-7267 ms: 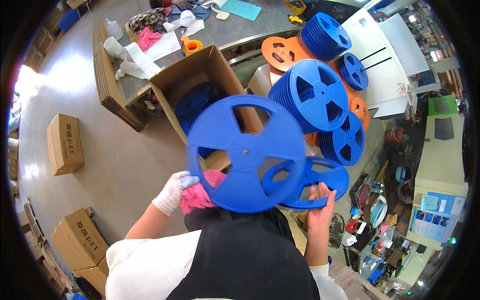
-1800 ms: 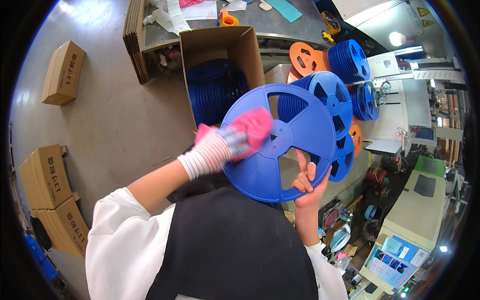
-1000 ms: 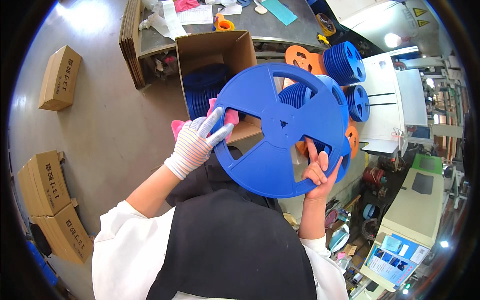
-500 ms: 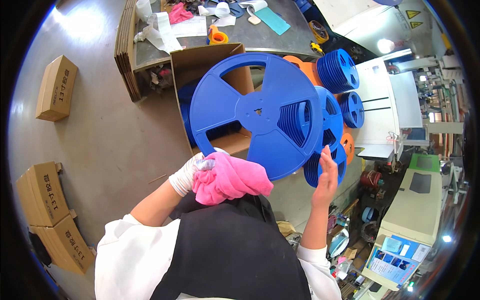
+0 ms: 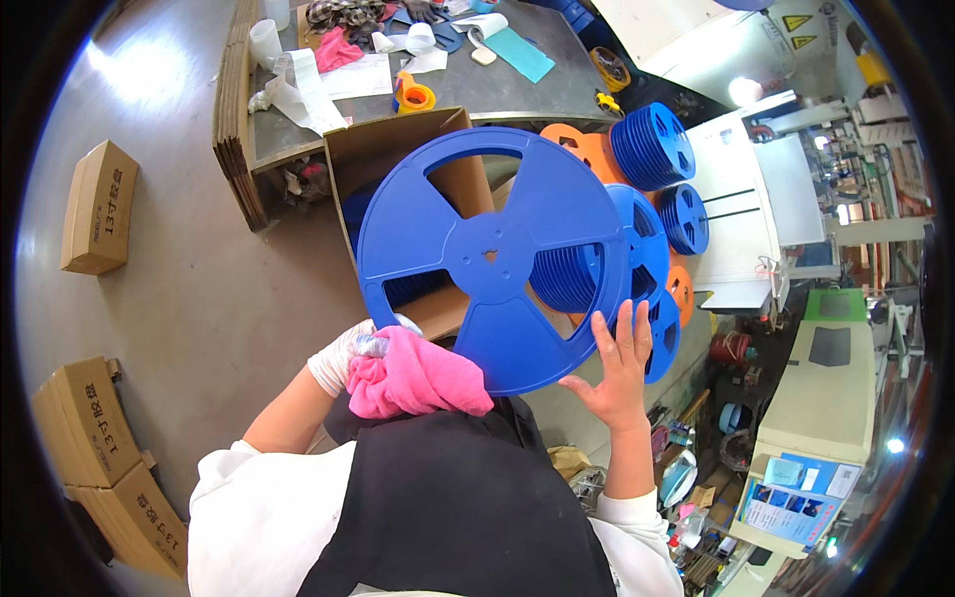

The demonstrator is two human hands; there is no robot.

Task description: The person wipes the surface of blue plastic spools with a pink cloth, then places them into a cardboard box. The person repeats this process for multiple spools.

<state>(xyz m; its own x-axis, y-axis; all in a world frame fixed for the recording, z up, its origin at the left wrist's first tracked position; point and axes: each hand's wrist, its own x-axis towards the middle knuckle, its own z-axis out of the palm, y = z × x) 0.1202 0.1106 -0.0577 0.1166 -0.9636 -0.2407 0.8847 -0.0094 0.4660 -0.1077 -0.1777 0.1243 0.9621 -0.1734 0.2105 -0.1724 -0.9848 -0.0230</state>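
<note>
A large blue plastic reel (image 5: 557, 189), flat with wedge-shaped openings, is held up in front of me. My left hand (image 5: 340, 360), in a white glove, is closed at its lower left rim, with a crumpled pink cloth (image 5: 423, 378) in the same grip. The cloth hides most of those fingers. My bare right hand (image 5: 621, 378) has its fingers spread beside the lower right rim; the fingertips overlap the edge, and whether they press on it I cannot tell. Behind the reel, an opened carton (image 5: 398, 131) contains more blue reels.
Stacks of blue reels (image 5: 649, 149) and orange reels (image 5: 679, 289) stand to the right behind the held one. A grey table (image 5: 458, 95) at the back bears tape rolls (image 5: 415, 97), papers and rags. Closed cartons (image 5: 99, 209) sit on the floor at left; a beige machine (image 5: 816, 398) is at right.
The reel and the left hand with the cloth have shifted left and down in the picture. My right hand has turned and spread its fingers, coming up to the reel's rim.
</note>
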